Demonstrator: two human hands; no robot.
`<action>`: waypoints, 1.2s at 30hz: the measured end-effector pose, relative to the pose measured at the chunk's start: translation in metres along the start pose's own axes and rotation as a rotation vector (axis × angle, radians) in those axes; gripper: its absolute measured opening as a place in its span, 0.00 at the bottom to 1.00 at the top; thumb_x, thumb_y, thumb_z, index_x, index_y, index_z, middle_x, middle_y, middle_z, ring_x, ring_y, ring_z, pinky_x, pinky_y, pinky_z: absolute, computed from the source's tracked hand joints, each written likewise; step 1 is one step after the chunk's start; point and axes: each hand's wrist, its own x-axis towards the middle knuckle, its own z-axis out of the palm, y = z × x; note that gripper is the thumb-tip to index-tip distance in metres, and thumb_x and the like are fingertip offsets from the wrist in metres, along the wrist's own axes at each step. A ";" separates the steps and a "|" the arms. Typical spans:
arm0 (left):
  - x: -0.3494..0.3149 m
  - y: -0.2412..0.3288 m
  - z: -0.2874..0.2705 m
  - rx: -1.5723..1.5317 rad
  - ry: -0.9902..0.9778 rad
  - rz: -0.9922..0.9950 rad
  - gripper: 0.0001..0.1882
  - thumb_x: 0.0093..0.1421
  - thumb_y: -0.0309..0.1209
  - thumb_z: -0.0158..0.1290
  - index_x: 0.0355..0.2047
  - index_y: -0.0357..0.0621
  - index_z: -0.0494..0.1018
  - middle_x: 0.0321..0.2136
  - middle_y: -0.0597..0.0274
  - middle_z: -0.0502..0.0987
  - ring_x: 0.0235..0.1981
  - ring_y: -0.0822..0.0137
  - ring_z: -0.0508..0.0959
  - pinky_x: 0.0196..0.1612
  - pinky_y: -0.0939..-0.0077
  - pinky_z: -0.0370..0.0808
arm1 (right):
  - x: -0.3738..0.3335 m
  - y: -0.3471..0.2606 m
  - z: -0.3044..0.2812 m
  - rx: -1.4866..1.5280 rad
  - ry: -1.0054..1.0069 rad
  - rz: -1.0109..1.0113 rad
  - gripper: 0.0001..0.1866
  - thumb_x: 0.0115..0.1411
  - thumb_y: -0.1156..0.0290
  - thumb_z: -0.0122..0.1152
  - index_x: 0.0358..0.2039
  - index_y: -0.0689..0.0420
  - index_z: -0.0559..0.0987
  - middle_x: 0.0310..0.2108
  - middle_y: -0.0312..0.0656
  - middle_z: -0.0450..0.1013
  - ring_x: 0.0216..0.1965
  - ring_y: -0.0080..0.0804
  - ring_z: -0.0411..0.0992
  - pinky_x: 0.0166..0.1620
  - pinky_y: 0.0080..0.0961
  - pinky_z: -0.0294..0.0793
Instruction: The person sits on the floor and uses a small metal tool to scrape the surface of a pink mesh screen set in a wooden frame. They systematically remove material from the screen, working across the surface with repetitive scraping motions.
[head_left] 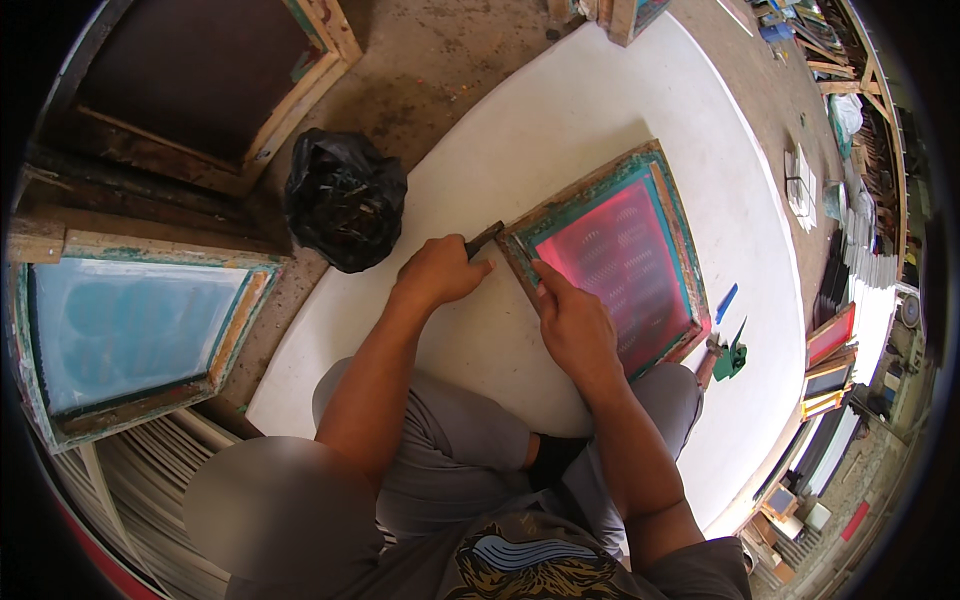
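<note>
A wooden screen-printing frame [676,225] with pink mesh and teal-stained edges lies tilted on the white board in front of me. My left hand [440,272] is closed round a dark-handled tool [484,240], its tip at the frame's left corner; the exact kind of tool is unclear. Over the frame's left edge, my right hand [575,315] has its fingers drawn together, with a thin, light sliver at the fingertips. What they pinch, I cannot make out. Just right of the frame are a blue strip [727,302] and a crumpled green piece [733,358].
I sit cross-legged on the white board [480,150]. A black plastic bag [345,200] with scraps stands at its left edge. Further left lean a pale-blue screen frame [140,330] and a dark one [200,80]. Papers [800,188] and stacked materials line the right side.
</note>
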 end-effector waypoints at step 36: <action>0.004 -0.002 0.009 0.104 0.042 0.005 0.16 0.66 0.32 0.55 0.51 0.38 0.80 0.48 0.42 0.85 0.51 0.43 0.85 0.55 0.49 0.80 | 0.001 0.000 0.031 -0.187 0.012 0.001 0.23 0.71 0.64 0.57 0.67 0.43 0.78 0.29 0.58 0.81 0.34 0.63 0.81 0.40 0.58 0.80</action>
